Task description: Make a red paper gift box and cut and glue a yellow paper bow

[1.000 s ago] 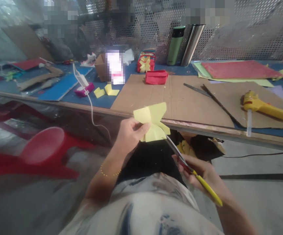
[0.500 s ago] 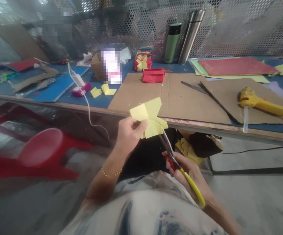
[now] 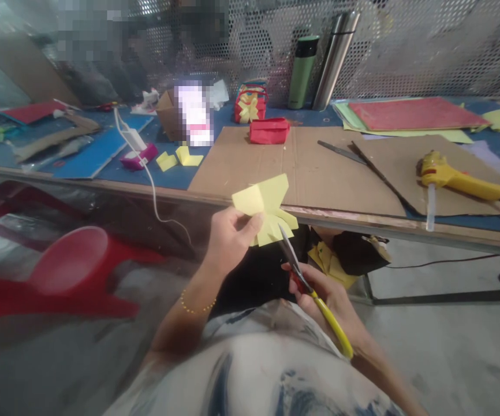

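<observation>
My right hand (image 3: 323, 292) was closed around the handles of long metal scissors with yellow and red grips (image 3: 319, 303); the fingers curled under, and the blades pointed forward and up, close together. Beyond it, my left hand (image 3: 230, 237) held a creased, pale-yellow paper cutout with pointed flaps (image 3: 269, 199) in a pinch, thumb above, the other fingers mostly hidden beneath. The cutout was suspended just in front of the table edge, clear of the lap.

Step in hand, by my judgement: slitting the cutout's near flap. The blade tips overlapped that flap beside a narrow slit; whether paper lay between the blades, I could not tell. The next move appeared to call for a firm left pinch, tips aligned with the slit, and a stop short of the centre crease.

On the table, a flat brown cardboard sheet (image 3: 319, 179) lay behind the cutout. To its left were two small folded yellow paper pieces (image 3: 181, 157); to the right, a yellow glue gun (image 3: 470, 182). Farther back stood a red paper box (image 3: 269, 131), then a green bottle with a black neck (image 3: 303, 75).
</observation>
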The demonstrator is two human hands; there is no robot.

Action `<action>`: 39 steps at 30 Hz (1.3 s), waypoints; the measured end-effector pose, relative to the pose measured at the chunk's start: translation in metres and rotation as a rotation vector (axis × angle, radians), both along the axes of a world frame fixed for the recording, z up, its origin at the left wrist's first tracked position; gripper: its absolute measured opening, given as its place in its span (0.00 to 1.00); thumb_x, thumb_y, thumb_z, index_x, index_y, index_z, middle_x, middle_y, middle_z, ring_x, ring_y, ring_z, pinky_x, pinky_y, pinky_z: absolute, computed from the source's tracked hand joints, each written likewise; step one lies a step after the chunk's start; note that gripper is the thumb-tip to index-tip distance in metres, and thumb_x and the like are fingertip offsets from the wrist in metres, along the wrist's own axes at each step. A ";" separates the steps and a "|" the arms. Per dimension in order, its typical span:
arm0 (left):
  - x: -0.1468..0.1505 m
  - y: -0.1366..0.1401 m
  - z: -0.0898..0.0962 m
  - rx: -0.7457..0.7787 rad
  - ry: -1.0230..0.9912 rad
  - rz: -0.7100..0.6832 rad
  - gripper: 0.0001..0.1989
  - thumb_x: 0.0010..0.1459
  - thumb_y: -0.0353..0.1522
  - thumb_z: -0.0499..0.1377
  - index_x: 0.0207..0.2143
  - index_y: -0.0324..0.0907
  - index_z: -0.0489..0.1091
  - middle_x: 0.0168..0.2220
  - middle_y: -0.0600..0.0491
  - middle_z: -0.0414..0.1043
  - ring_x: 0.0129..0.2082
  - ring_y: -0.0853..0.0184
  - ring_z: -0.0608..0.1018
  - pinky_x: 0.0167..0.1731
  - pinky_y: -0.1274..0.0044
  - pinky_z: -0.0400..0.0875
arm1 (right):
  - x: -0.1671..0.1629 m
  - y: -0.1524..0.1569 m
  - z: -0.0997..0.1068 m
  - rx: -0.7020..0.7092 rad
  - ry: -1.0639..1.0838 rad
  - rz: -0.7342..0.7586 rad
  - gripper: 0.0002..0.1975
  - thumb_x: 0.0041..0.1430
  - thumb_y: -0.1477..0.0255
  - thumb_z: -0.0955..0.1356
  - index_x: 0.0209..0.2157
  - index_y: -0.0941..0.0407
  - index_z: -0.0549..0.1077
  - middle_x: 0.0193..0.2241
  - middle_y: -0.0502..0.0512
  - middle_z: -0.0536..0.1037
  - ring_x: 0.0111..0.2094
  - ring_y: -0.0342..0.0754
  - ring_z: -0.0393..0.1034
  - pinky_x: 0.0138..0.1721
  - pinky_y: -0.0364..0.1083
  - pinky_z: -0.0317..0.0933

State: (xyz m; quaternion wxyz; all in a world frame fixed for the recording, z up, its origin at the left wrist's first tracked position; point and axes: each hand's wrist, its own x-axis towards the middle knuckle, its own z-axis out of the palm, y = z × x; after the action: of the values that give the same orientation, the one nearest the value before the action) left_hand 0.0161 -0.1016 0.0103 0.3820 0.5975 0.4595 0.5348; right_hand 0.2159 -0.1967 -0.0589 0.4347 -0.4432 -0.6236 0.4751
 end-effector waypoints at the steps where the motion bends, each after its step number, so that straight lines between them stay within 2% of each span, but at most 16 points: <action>1: 0.000 0.000 0.000 0.000 0.016 -0.013 0.10 0.55 0.35 0.68 0.34 0.35 0.81 0.34 0.46 0.84 0.33 0.63 0.82 0.35 0.75 0.77 | 0.001 0.000 0.001 0.004 -0.007 -0.001 0.23 0.62 0.57 0.70 0.51 0.57 0.75 0.29 0.50 0.71 0.29 0.45 0.65 0.30 0.43 0.61; 9: 0.002 0.000 -0.001 -0.009 0.037 -0.047 0.11 0.55 0.36 0.67 0.35 0.36 0.81 0.34 0.46 0.84 0.34 0.62 0.83 0.34 0.75 0.76 | 0.004 -0.001 -0.004 -0.032 0.025 -0.010 0.29 0.59 0.51 0.71 0.53 0.57 0.76 0.28 0.49 0.70 0.29 0.46 0.64 0.29 0.43 0.60; 17: 0.001 -0.001 0.001 -0.015 0.061 -0.057 0.12 0.55 0.37 0.67 0.33 0.35 0.81 0.33 0.45 0.84 0.33 0.61 0.82 0.35 0.74 0.76 | 0.004 0.002 0.008 -0.094 0.004 -0.032 0.34 0.54 0.45 0.73 0.50 0.59 0.79 0.25 0.49 0.69 0.26 0.44 0.62 0.27 0.43 0.58; 22: 0.000 0.000 0.000 -0.010 0.069 -0.059 0.11 0.54 0.37 0.68 0.32 0.36 0.81 0.32 0.46 0.83 0.32 0.62 0.82 0.34 0.75 0.76 | 0.007 0.000 0.006 -0.129 0.002 -0.038 0.36 0.51 0.43 0.73 0.49 0.59 0.81 0.24 0.49 0.69 0.26 0.44 0.60 0.26 0.43 0.57; 39: -0.003 0.003 -0.001 -0.052 0.022 -0.153 0.13 0.55 0.35 0.67 0.39 0.35 0.82 0.40 0.43 0.84 0.38 0.58 0.84 0.39 0.71 0.80 | 0.012 0.001 0.009 -0.109 -0.052 -0.064 0.35 0.47 0.43 0.75 0.46 0.57 0.84 0.22 0.50 0.70 0.24 0.44 0.59 0.24 0.43 0.54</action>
State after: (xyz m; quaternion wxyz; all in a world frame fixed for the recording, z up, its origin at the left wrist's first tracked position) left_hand 0.0129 -0.0988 0.0089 0.4318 0.6268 0.4303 0.4852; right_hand 0.2282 -0.1959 -0.0504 0.4085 -0.4983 -0.5932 0.4826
